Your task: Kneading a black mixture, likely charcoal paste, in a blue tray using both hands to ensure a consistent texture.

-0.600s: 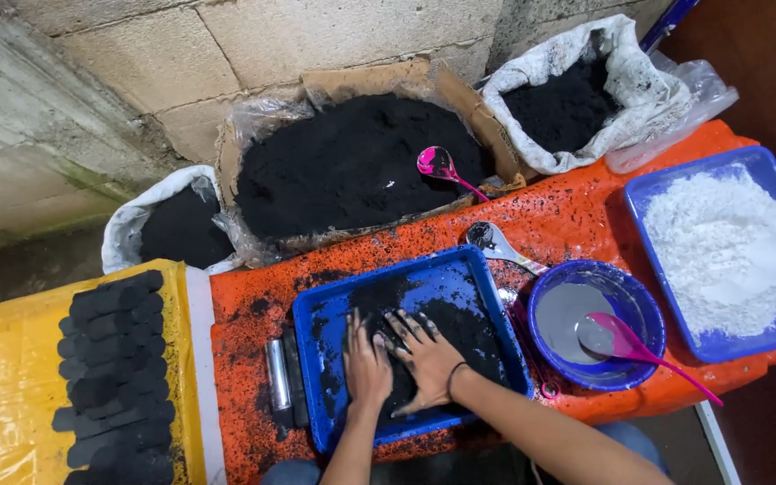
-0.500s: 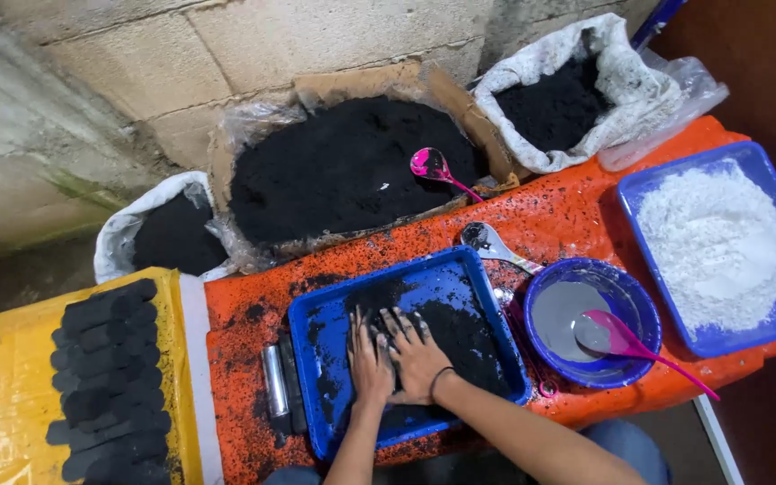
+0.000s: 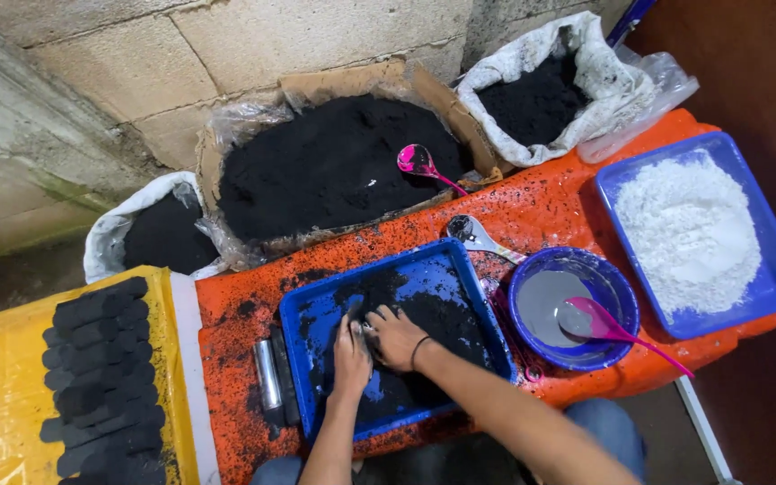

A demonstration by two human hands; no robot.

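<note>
A blue rectangular tray (image 3: pixel 312 314) sits on an orange table and holds a heap of black powder (image 3: pixel 433 314). Both hands are down in that powder, smeared black. My left hand (image 3: pixel 350 357) lies palm down on the black mass with its fingers apart. Beside it, my right hand (image 3: pixel 394 337), with a dark band on the wrist, presses flat on the same heap. The two hands nearly touch. Neither hand lifts anything clear of the tray.
A blue bowl (image 3: pixel 608 283) of grey liquid holds a pink spoon (image 3: pixel 599 321). A blue tray of white powder (image 3: pixel 689 235) stands right. Behind are a box of black powder (image 3: pixel 334 166) with a pink scoop (image 3: pixel 417 162), and two sacks. Black briquettes (image 3: pixel 101 377) lie on yellow sheeting.
Both hands stay in the black powder, shifted slightly and closer together. The camera view has drifted a little.
</note>
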